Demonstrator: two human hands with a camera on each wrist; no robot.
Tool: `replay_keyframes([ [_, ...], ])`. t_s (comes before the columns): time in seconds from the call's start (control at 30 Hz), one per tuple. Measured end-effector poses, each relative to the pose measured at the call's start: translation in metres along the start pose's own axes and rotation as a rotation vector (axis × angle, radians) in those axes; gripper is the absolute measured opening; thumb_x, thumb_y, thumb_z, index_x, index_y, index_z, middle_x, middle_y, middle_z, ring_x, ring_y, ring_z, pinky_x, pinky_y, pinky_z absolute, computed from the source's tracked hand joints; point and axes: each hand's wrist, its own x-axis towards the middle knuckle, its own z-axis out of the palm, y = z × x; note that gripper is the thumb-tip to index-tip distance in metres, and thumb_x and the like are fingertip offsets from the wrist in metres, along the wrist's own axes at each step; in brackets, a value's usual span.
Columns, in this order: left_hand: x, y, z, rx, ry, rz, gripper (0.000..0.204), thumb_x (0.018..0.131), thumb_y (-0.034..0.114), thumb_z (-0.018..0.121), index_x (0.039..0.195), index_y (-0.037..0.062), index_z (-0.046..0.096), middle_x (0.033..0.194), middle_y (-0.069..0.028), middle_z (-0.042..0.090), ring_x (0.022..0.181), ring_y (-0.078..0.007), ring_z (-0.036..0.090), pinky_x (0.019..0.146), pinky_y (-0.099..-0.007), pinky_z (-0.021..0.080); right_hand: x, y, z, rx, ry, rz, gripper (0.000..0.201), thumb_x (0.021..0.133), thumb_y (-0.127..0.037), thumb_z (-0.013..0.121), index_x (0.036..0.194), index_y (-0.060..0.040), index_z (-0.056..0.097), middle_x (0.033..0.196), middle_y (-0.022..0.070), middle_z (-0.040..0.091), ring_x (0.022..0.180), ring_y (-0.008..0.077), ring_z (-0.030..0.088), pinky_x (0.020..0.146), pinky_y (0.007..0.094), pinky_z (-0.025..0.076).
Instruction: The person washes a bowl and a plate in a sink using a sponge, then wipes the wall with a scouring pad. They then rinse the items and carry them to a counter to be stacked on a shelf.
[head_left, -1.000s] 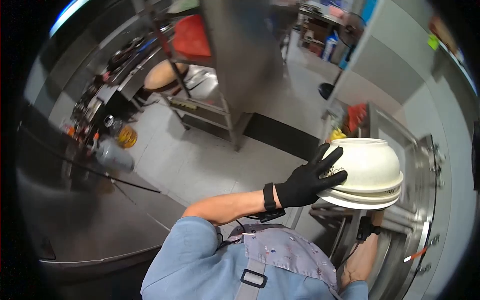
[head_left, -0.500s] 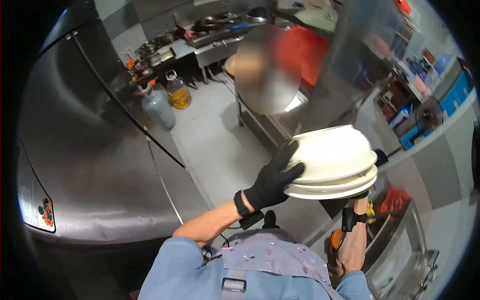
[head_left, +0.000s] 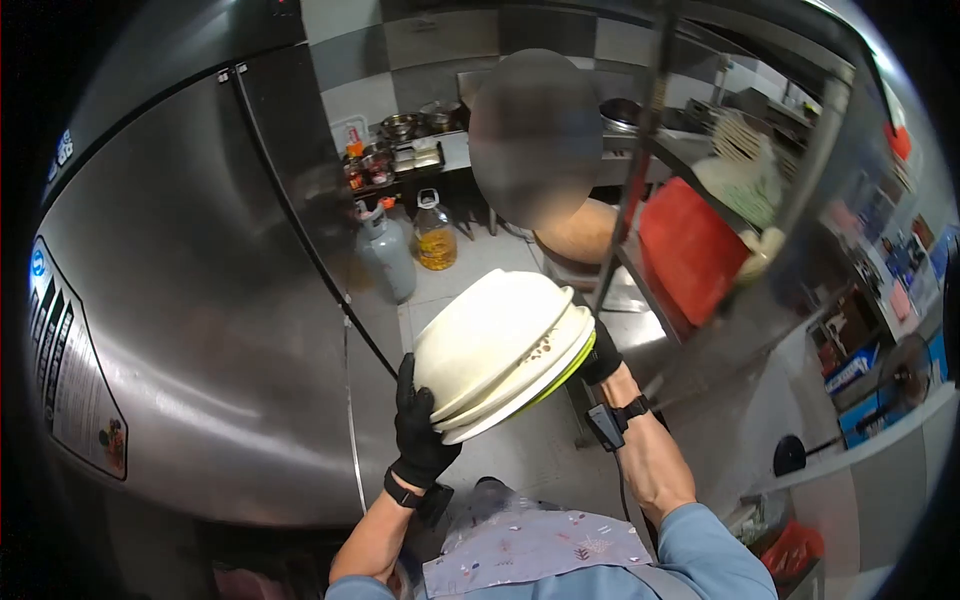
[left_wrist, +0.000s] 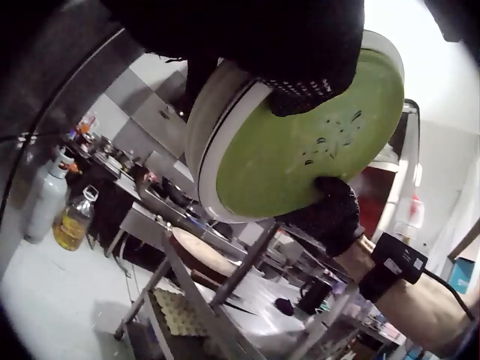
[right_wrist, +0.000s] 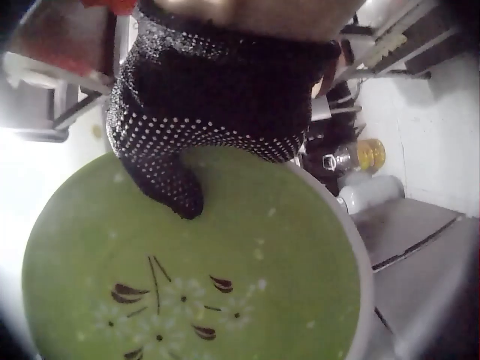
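A stack of cream bowls (head_left: 495,335), turned bottom-up, is held in mid-air in front of the body and tilted. Its lowest piece shows a green inner face (left_wrist: 300,150) with a flower pattern and a pale rim, facing down. My left hand (head_left: 422,430), in a black glove, grips the near left rim, with its thumb on the green face in the left wrist view. My right hand (head_left: 602,358), in a black dotted glove, grips the opposite rim. In the right wrist view its thumb (right_wrist: 176,191) presses the green face, and its other fingers are hidden behind the stack.
A large steel refrigerator (head_left: 210,330) stands close on the left. A metal rack (head_left: 630,230) with a red item (head_left: 690,250) is ahead to the right. On the floor beyond are a grey gas cylinder (head_left: 385,255) and an oil jug (head_left: 435,235). A person with a blurred head stands behind.
The head view has swung left, from the sink toward the refrigerator and rack. Both hands have carried the bowls along, and the stack now tilts up at the right.
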Motion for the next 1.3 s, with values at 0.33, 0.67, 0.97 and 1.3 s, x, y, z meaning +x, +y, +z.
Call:
replay_keyframes([
  [0.33,0.112,-0.093,-0.077,-0.373,0.309,-0.142,0.061,0.100,0.042,0.046,0.152,0.0185,0.025,0.149,-0.0113,0.036,0.133,-0.0271,0.041,0.111,-0.0436,0.037,0.223,0.098,0.008,0.143,-0.289,0.114,0.052,0.087,-0.006,0.066,0.135,-0.0025,0.047,0.129,0.0082,0.056,0.118,0.0147,0.053,0.103,0.0306,0.044],
  [0.67,0.267,-0.187,-0.106,0.578,0.238,0.237,0.064,0.096,0.015,0.059,0.150,0.0117,0.026,0.151,-0.0200,0.031,0.136,-0.0346,0.038,0.113,-0.0444,0.032,0.395,0.132,-0.043,-0.032,-0.227,0.050,0.057,0.084,-0.002,0.068,0.137,-0.0030,0.047,0.131,0.0082,0.056,0.119,0.0162,0.053,0.104,0.0305,0.044],
  [0.97,0.422,-0.309,-0.084,0.781,0.138,0.261,0.054,0.101,0.020,0.047,0.148,0.0019,0.028,0.147,-0.0159,0.037,0.133,-0.0285,0.042,0.108,-0.0380,0.037,0.562,0.180,-0.173,1.262,-0.137,0.503,0.051,0.089,-0.008,0.065,0.136,-0.0031,0.047,0.133,0.0097,0.055,0.120,0.0189,0.055,0.102,0.0319,0.047],
  [1.3,0.610,-0.408,-0.030,0.722,0.007,0.313,0.054,0.101,0.020,0.045,0.149,0.0028,0.026,0.148,-0.0166,0.037,0.134,-0.0285,0.041,0.110,-0.0414,0.035,0.700,0.123,-0.261,0.304,-0.114,0.023,0.058,0.081,-0.008,0.074,0.133,-0.0060,0.049,0.130,0.0090,0.056,0.117,0.0195,0.057,0.099,0.0336,0.049],
])
